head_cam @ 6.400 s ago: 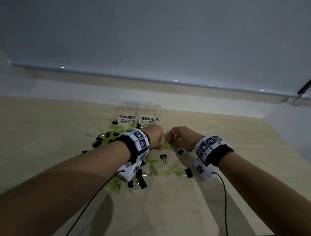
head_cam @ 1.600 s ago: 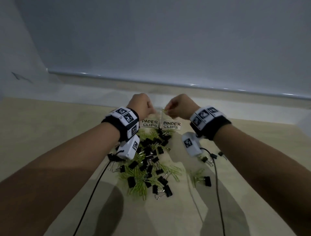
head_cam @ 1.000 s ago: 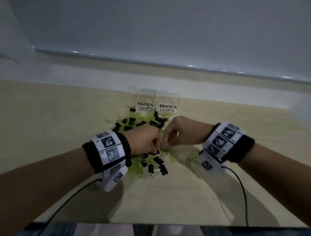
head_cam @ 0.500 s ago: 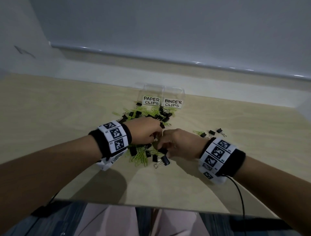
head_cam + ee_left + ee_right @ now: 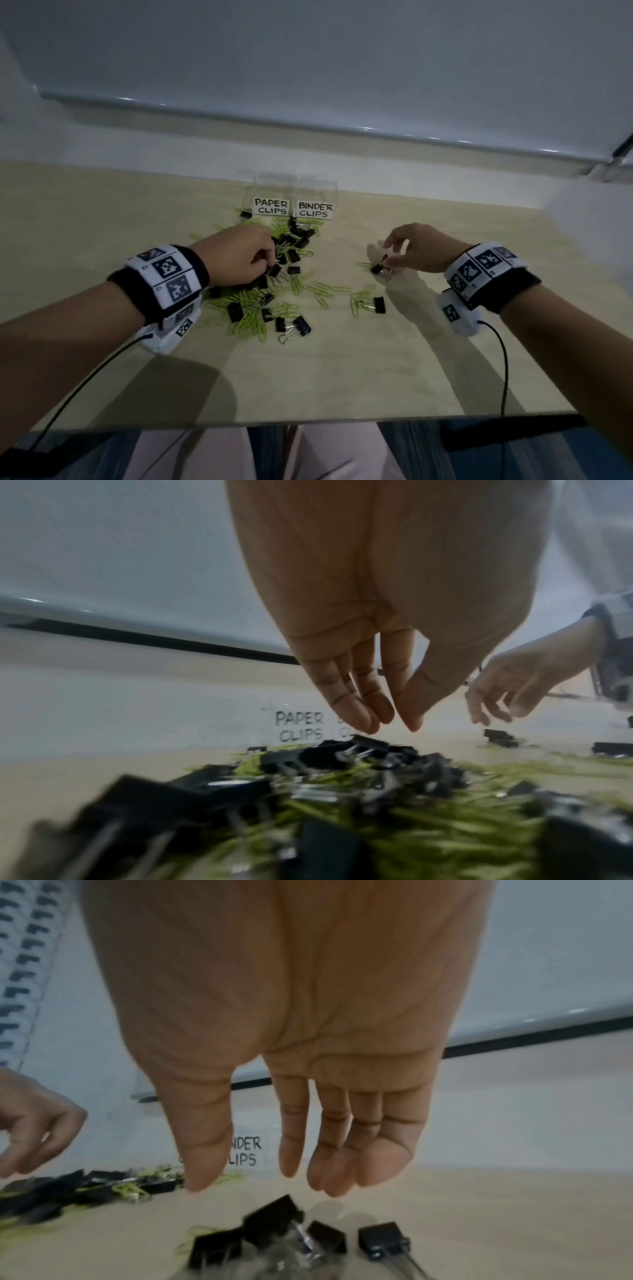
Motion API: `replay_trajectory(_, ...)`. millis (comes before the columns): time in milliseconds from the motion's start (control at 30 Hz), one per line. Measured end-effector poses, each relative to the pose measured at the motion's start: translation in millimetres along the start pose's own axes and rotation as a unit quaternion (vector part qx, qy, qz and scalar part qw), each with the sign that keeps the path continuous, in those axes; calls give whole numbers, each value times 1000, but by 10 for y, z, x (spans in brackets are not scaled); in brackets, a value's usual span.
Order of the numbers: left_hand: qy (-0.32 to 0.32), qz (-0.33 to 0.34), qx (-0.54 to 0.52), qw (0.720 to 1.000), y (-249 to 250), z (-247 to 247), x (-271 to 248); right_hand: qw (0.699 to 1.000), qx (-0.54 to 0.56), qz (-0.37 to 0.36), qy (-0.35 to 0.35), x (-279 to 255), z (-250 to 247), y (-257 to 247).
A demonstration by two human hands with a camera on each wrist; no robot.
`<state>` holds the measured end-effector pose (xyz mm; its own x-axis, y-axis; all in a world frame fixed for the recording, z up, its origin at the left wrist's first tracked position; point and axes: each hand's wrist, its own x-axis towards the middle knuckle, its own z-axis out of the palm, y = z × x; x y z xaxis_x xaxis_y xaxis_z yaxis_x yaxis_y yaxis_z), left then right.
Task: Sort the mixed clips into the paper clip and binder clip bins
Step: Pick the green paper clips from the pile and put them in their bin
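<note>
Across the middle of the head view the desk (image 5: 102,205) carries everything, and its size is the first hazard: clips knocked outward have a lot of bare surface to scatter over. Next down, the mixed pile (image 5: 270,291) of black binder clips and green paper clips sits centre frame, tangled together, so lifting one piece could drag wire loops or neighbours along and land them in the wrong bin. Toward the upper centre stand the two clear bins, the paper clip bin (image 5: 270,202) and, touching it on the right, the binder clip bin (image 5: 317,205); they look light and share a wall, so a hasty drop may cross over or nudge them. Their contents cannot be made out. At centre left the left hand (image 5: 236,258) hangs over the pile; the left wrist view shows its fingers (image 5: 356,710) nearly straight, drawn close to the thumb, just above the clips and holding nothing I can see. At centre right the right hand (image 5: 416,248) hovers over a small cluster of binder clips (image 5: 291,1234) lying apart from the pile; its fingers are loosely spread with the thumb apart, gripping nothing. Those small clips have slick metal handles, so a shallow pinch could let one spring free.
</note>
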<state>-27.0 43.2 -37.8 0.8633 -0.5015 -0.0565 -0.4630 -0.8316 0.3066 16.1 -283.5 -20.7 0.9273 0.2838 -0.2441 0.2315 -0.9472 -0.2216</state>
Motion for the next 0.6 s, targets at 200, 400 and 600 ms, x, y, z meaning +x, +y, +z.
replay_trajectory(200, -84, 51, -42, 994, 598, 208, -68, 993, 9, -94, -74, -324, 134, -260)
replay_trajectory(400, -97, 58, -25, 993, 683, 364, -53, 991, 13, -113, -76, -319, 354, -270)
replay_trajectory(600, 7, -32, -205, 978, 399, 143, -113, 983, 150, -103, -28, -287, 169, -108)
